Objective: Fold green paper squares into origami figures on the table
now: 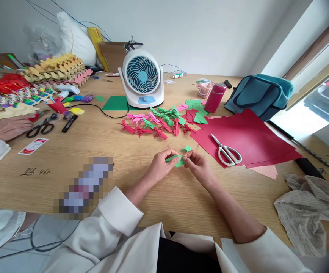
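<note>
A small piece of green paper (178,161) is pinched between my two hands just above the table. My left hand (163,163) is closed on its left edge, with thumb and fingertips together. The right edge sits in the closed fingers of my right hand (199,167). Right behind them lies a small folded green paper scrap (187,148). Farther back is a heap of folded paper figures (159,133) in red, pink and green. White-handled scissors (228,154) rest to the right on large red paper sheets (255,132).
A white fan (143,76) stands behind the heap. To its right are a red bottle (215,98) and a teal bag (255,96). A blurred-out object (85,189) lies at front left. At far left, another person's hand (9,127) is near black scissors (41,127). A crumpled cloth (309,208) lies right.
</note>
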The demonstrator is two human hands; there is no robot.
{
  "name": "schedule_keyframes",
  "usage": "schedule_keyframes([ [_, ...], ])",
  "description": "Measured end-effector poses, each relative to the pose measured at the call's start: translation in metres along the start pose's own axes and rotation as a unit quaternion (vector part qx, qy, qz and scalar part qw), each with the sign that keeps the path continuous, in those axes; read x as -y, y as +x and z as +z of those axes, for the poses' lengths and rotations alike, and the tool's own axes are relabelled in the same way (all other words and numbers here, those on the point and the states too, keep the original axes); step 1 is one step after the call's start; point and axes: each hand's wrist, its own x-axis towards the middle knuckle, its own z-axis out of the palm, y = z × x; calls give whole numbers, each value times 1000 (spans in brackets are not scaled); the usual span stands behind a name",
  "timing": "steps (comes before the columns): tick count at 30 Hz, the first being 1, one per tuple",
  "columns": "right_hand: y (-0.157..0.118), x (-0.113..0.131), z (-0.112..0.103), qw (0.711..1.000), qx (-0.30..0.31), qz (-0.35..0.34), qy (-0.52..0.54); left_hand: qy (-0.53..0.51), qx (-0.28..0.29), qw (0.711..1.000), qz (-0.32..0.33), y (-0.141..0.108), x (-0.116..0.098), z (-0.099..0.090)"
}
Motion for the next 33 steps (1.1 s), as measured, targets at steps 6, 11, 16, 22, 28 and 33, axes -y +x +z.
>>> schedule_keyframes([
  [6,-4,-1,3,1000,16,-2,15,-43,-25,999,-10,-7,6,0],
  [11,-18,4,1,984,-24,-120,-133,-27,-46,998,-27,-9,10,-5],
  [16,-29,16,-2,876,21,-286,-389,-25,-32,997,-73,-9,12,-7],
  [22,-40,10,-5,782,67,-310,-537,42,11,996,-76,-17,12,1],
  [28,-52,5,-11,760,88,-318,-560,96,47,993,-48,-22,8,8],
  [33,-53,1,-10,758,113,-312,-561,188,85,978,-30,-29,5,10],
])
